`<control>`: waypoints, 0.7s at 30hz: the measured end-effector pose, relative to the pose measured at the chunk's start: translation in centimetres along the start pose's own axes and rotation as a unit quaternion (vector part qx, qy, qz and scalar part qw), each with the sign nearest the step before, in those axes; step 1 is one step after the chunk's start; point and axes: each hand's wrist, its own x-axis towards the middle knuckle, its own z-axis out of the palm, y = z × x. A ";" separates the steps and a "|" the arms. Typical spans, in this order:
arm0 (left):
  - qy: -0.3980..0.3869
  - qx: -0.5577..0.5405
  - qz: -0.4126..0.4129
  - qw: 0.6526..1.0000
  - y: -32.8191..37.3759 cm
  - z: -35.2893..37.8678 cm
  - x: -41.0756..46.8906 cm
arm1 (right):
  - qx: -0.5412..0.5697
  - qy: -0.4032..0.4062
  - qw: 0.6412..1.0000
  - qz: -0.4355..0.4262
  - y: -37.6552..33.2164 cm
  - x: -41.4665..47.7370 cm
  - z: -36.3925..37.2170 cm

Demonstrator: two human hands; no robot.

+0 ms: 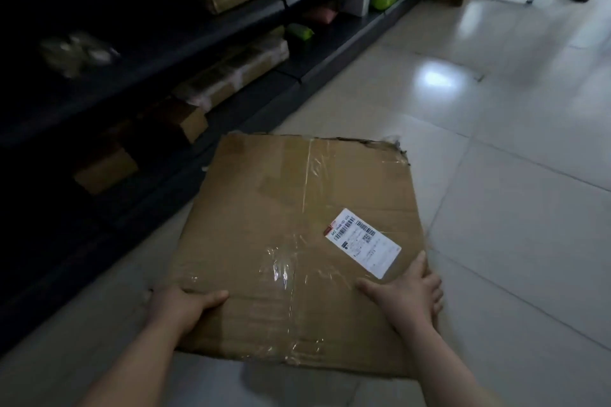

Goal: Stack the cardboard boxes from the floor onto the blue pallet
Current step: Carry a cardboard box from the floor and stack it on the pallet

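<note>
Brown cardboard box (297, 235), flat and wide, lies low over the pale tiled floor (512, 175). My left grip (180, 304) clasps its near left corner, thumb on top. My right grip (408, 294) holds the near right edge, fingers curling over it. The box's left edge runs close beside the dark shelving (231, 53); open tile lies right and ahead. The far right corner (393, 145) is torn. The white shipping label (362, 243) shows barcodes, its print too small to read.
</note>
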 end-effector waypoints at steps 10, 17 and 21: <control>0.121 -0.101 -0.171 0.973 -5.1 -32.8 -19.0 | -0.068 -0.103 0.970 -0.210 -21.8 -23.8 -15.1; 0.187 -0.203 -0.291 0.916 -14.9 -49.4 -34.6 | -0.138 -0.171 0.898 -0.382 -31.7 -44.2 -21.1; 0.212 -0.239 -0.341 0.884 -22.9 -55.5 -41.3 | -0.171 -0.201 0.845 -0.464 -34.4 -56.2 -20.4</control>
